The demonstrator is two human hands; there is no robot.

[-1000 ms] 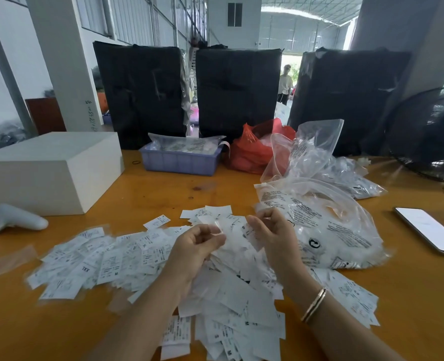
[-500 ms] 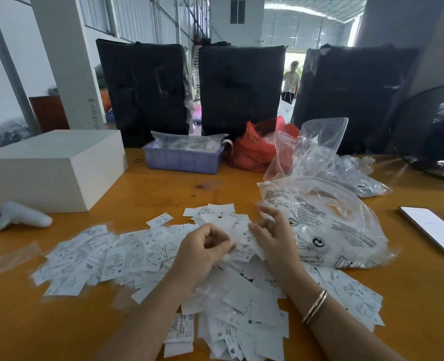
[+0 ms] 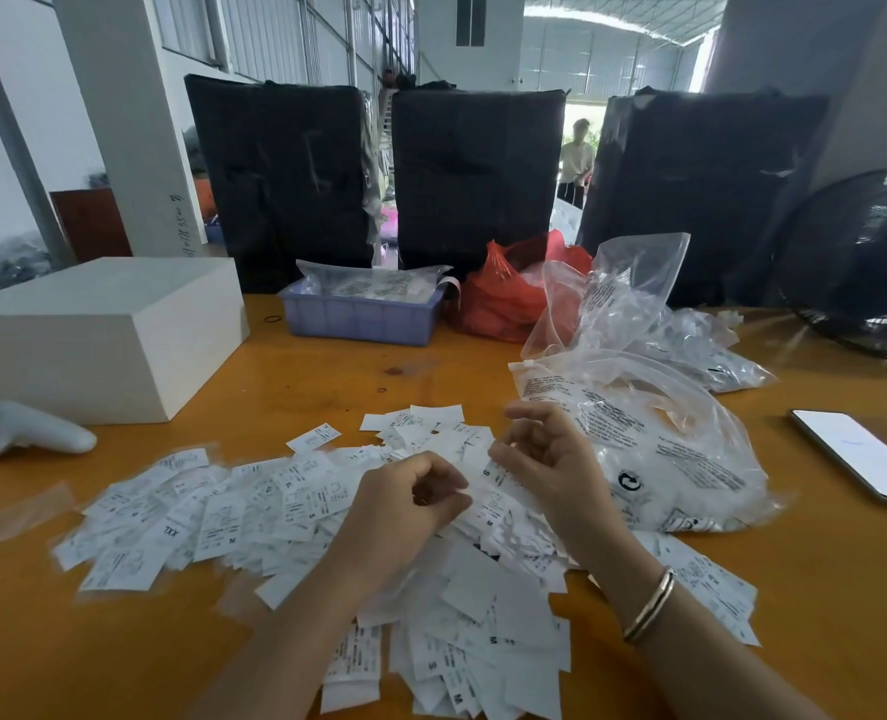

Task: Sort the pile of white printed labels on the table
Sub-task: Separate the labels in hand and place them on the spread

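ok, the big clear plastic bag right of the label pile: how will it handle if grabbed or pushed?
The clear plastic bag is probably floppy: its film is crumpled and sags over the white contents. It likely deforms and slides on the table rather than tipping or rolling. It seems light, though the contents cannot be identified.

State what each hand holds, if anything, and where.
Both hands, left hand and right hand, pinch white labels by their edges above the pile; the exact grip is blurred.
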